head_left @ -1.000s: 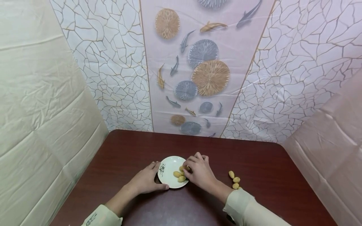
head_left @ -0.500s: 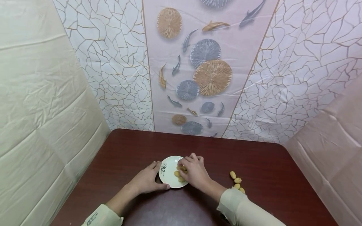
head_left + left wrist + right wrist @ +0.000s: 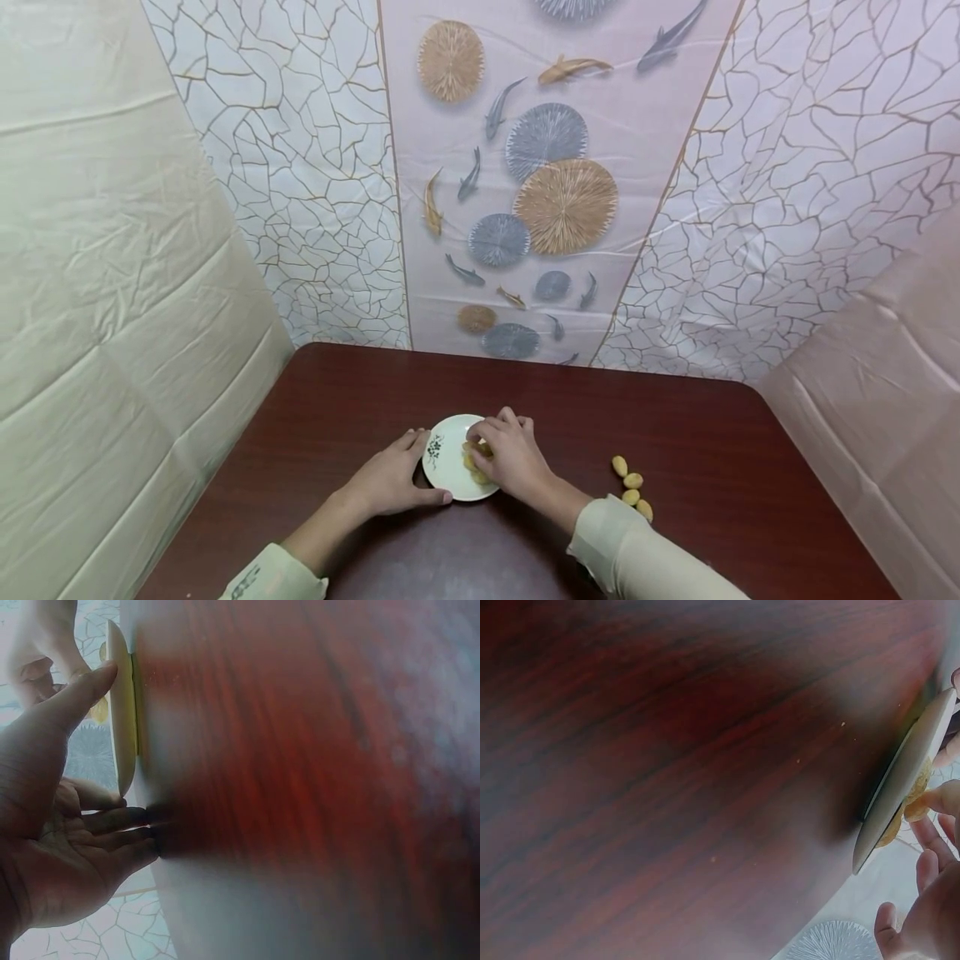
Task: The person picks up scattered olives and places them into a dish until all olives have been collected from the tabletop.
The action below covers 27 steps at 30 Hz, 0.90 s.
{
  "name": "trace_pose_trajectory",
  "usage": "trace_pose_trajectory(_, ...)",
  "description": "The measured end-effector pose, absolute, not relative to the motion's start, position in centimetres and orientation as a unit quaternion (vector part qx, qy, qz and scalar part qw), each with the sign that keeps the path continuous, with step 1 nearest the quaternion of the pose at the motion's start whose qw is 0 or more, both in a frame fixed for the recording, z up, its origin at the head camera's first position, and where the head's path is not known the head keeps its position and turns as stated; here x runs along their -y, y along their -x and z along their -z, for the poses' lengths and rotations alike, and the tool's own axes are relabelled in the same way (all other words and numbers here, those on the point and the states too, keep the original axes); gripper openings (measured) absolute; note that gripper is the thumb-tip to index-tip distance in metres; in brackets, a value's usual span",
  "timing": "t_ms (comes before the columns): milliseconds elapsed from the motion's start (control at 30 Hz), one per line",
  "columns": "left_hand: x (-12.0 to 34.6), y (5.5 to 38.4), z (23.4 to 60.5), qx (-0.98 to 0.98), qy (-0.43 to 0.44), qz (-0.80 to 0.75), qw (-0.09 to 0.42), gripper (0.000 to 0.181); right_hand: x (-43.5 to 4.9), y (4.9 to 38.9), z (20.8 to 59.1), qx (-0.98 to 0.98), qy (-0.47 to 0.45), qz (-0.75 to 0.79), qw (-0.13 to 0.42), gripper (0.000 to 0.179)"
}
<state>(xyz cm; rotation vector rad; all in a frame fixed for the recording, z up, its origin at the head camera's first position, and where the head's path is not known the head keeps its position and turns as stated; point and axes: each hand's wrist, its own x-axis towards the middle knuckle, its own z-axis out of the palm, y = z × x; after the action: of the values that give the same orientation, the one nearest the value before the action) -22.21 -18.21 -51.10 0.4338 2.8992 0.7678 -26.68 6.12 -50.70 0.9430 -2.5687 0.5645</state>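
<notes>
A small white plate (image 3: pixel 450 479) with a dark floral print at its left edge sits on the table, several small yellow oval fruits (image 3: pixel 478 477) grouped on its right half. My left hand (image 3: pixel 390 479) rests against the plate's left side, fingers along the far-left rim and the thumb touching the front rim. In the left wrist view its fingertips (image 3: pixel 150 832) reach down to the table. Over the right half, my right hand (image 3: pixel 513 458) pinches one of the yellow fruits (image 3: pixel 916 808) among the others. Its fingers partly hide the group.
Several more yellow fruits (image 3: pixel 632 487) lie in a short crooked line on the dark red table (image 3: pixel 360 383), right of the plate and beside my right sleeve (image 3: pixel 622 533). Patterned cloth (image 3: pixel 510 208) hangs behind the table, with plain cloth on both sides.
My right hand has moved slightly left and farther over the plate, covering more of its fruits. The left hand stays at the rim. The view has shifted slightly.
</notes>
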Motion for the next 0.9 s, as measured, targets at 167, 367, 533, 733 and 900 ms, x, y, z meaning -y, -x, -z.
trace_pose_trajectory(167,18.17,22.26,51.20,-0.955,-0.145,-0.251,0.055,0.122,-5.93,26.91,50.75,0.913,-0.322,-0.199,0.154,0.014)
trace_pose_trajectory(367,18.17,22.36,51.11,-0.957,-0.145,-0.247,0.055,0.123,-5.77,27.26,50.77,0.916,-0.323,-0.192,0.142,0.010)
trace_pose_trajectory(533,18.19,22.38,51.13,-0.957,-0.145,-0.246,0.056,0.123,-5.71,27.46,50.80,0.919,-0.321,-0.192,0.127,0.009)
trace_pose_trajectory(733,18.17,22.34,51.24,-0.957,-0.146,-0.246,0.056,0.123,-5.63,27.63,50.97,0.921,-0.318,-0.191,0.118,0.009)
trace_pose_trajectory(900,18.19,22.30,51.21,-0.957,-0.145,-0.246,0.057,0.122,-5.59,27.64,50.99,0.922,-0.317,-0.192,0.113,0.011)
